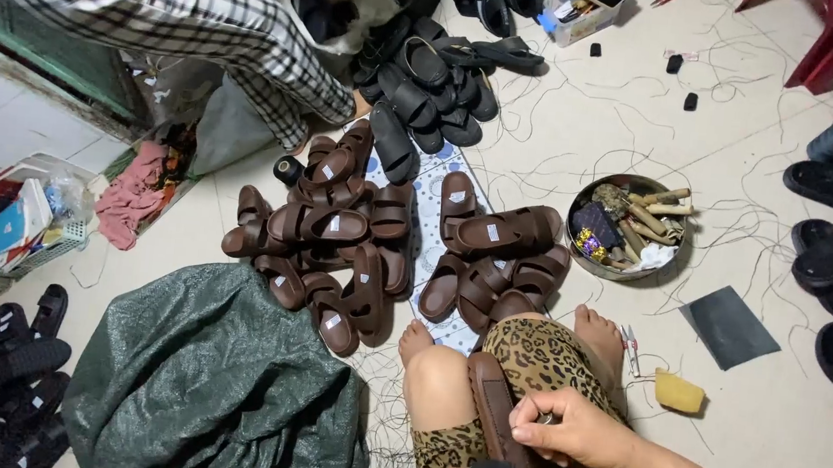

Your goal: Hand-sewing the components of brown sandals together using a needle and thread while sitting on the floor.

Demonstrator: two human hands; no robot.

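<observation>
Brown sandal point(499, 420) on lap, at six o'clock. Sandal heap point(335, 247) at centre, second heap point(489, 265) just right of it, dark pile point(430, 75) at twelve. Metal bowl point(628, 227) at two; green sack point(218, 382) at seven.

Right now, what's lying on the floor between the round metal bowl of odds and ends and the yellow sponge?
In the head view, a dark grey flat sheet lies between the metal bowl and the yellow sponge, with loose threads strewn around it.
</observation>
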